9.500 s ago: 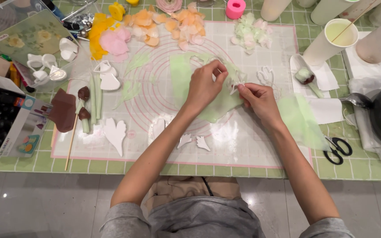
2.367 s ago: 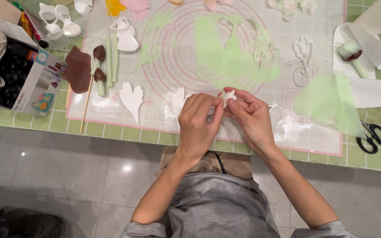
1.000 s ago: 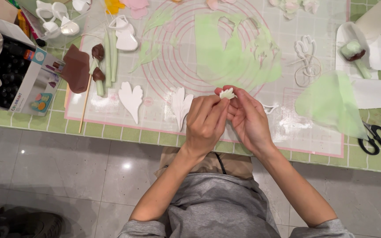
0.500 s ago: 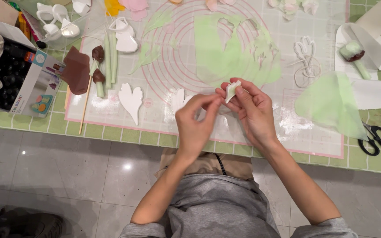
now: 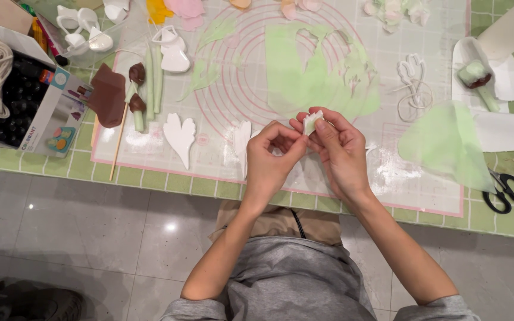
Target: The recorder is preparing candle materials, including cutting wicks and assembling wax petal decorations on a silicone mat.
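The right hand [image 5: 341, 156] pinches a small pale green piece [image 5: 311, 121] between thumb and forefinger, the piece standing upright above the fingertips and just clear of the knuckles. The left hand [image 5: 270, 159] sits directly beside it, fingers curled inward with the thumb and forefinger tips meeting near the lower left edge of the piece; whether they actually touch the piece cannot be told from this view. Both hands hover over the near edge of the clear work mat [image 5: 221, 83], which is printed with pink circles and lies on a green tiled table [image 5: 150, 178]. A large rolled green sheet [image 5: 319, 77] with cut-out gaps lies on the mat just beyond the hands. A white heart-shaped cutout [image 5: 181, 137] lies to the left of the left hand, and a second green sheet [image 5: 447, 145] lies to the right of the right hand. Black-handled scissors [image 5: 507, 191] rest at the right edge of the table, well apart from both hands.
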